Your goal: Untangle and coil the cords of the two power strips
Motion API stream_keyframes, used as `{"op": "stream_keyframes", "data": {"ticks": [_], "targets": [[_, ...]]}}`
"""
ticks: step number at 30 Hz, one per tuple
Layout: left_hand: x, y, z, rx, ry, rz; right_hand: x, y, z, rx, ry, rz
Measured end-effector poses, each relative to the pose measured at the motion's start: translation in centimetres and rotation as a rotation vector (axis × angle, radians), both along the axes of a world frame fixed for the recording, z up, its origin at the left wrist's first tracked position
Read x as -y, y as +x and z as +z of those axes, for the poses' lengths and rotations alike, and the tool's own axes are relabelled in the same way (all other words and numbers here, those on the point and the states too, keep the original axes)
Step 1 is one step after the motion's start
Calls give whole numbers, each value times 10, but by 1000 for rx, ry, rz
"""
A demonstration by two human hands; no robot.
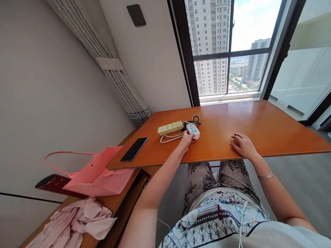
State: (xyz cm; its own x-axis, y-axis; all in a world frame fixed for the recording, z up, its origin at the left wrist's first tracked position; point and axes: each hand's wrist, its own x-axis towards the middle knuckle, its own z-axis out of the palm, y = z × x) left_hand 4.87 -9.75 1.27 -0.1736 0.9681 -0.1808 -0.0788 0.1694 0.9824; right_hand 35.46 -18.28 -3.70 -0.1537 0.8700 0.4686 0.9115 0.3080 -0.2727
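Note:
My left hand [186,140] reaches across the orange table [258,127] and grips the near end of a small white device [193,130] with a blue label. A black cable [194,121] coils just behind the device. A yellow power strip [170,127] with a white cord [169,138] lies just left of it. My right hand [242,144] rests flat on the table near the front edge, its fingers spread and nothing in it.
A black phone [134,149] lies face up at the table's left corner. A pink bag [95,172] and crumpled pink cloth [77,222] sit on a lower wooden surface at left. A window [230,48] stands behind the table.

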Motion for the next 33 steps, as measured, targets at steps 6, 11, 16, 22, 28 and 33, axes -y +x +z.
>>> {"op": "stream_keyframes", "data": {"ticks": [6, 11, 16, 22, 28, 33], "targets": [[43, 17, 0, 62, 9, -328, -5, -38, 5, -179, 2, 120], [65, 18, 4, 51, -21, -504, -20, -57, 14, -201, 66, 32], [61, 6, 10, 21, -2, -551, -30, -63, 20, -61, 93, -18], [36, -18, 15, -104, 91, -470, -32, -69, 20, -54, 57, -87], [29, -23, 23, -678, 236, -269, -36, -67, 17, -168, 111, -65], [50, 11, 38, -1161, 631, -282, -35, -67, 14, -218, 122, -30]]}}
